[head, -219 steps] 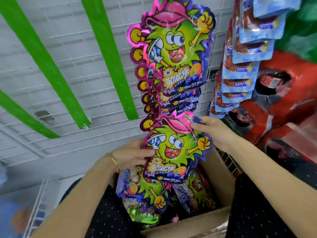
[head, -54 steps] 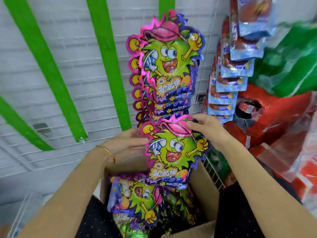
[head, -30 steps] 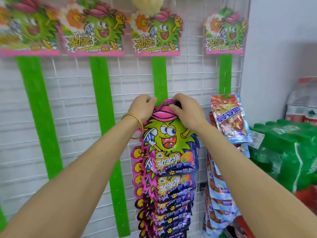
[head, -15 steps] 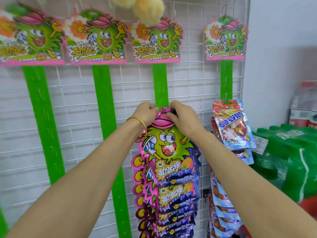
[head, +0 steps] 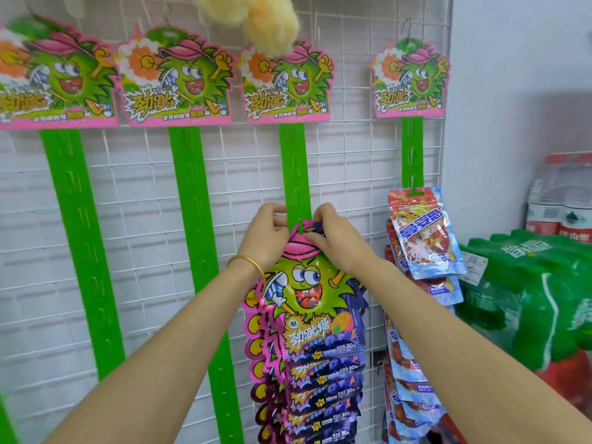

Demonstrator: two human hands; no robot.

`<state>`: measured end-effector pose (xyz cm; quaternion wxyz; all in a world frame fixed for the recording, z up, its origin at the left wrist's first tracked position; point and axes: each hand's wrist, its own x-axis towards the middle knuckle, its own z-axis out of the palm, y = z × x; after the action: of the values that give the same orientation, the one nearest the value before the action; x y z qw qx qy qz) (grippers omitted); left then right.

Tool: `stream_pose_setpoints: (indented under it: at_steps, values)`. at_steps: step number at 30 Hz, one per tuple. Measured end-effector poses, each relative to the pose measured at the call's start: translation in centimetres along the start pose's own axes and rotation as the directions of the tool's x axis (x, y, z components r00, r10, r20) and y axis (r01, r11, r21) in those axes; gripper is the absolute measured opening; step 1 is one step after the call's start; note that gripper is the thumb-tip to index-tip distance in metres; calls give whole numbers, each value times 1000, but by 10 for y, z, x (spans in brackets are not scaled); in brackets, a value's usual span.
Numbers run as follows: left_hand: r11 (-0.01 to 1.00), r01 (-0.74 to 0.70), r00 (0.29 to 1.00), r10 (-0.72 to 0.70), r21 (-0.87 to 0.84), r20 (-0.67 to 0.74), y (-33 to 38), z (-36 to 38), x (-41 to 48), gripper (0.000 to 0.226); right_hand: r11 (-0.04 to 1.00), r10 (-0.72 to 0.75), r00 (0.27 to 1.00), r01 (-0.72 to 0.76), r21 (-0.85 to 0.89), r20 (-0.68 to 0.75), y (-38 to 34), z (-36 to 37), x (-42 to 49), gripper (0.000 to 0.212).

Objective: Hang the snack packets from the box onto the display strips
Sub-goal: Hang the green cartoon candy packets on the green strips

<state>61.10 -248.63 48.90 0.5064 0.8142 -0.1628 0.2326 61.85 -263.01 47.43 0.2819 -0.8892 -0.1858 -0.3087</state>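
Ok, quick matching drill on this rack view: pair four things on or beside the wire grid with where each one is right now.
Things:
1. green cartoon snack packet
2. blue-and-red snack packet
3. gold bangle
4. green shrink-wrapped bottle pack

Places:
A. on the left wrist
B. hanging topmost on the far-right green strip
C. stacked right of the wire grid
D. pinched at its top by the left hand and right hand at the third green strip

Pairs: 1-D, 2-B, 3-A, 4-C
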Motion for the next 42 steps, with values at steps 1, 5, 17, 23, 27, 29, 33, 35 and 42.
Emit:
stream_pose_setpoints:
  at_steps: [1, 5, 17, 23, 27, 29, 33, 35, 42]
  values:
    - [999, -35, 999, 35, 13, -11, -3, 0, -8, 41, 1000, -1, 1000, 1, 7, -12, 1, 1, -1, 33]
    - [942, -244, 950, 280, 231, -138, -21, -3, -37, 49, 993, -76, 986, 61, -102, -151, 6, 3, -17, 43]
    - [965, -115, 989, 135, 234, -67, -177, 40, -241, 41, 974, 160, 977, -180, 139, 142, 69, 107, -260, 21]
    - [971, 131, 979, -159, 202, 130, -254, 67, -333, 40, 814, 486, 494, -556, -167, 721, 121, 194, -366, 34]
    - [942, 250, 953, -280, 222, 115, -285, 66, -365, 36, 731, 518, 238, -623, -280, 822, 130, 237, -405, 60]
    - [930, 310, 940, -330, 199, 80, -292, 64, -369, 35, 696, 521, 203, -664, -274, 829, 129, 255, -419, 73]
    - [914, 377, 923, -385, 152, 21, -297, 62, -363, 37, 561, 594, 158, -784, -266, 788, 121, 284, -434, 103]
    - [902, 405, 913, -408, 147, -13, -300, 59, -361, 41, 522, 633, 116, -794, -311, 766, 115, 296, -438, 113]
    - [862, 502, 863, -493, 71, -115, -298, 50, -356, 47, 799, 585, 336, -395, -453, 739, 108, 305, -439, 60]
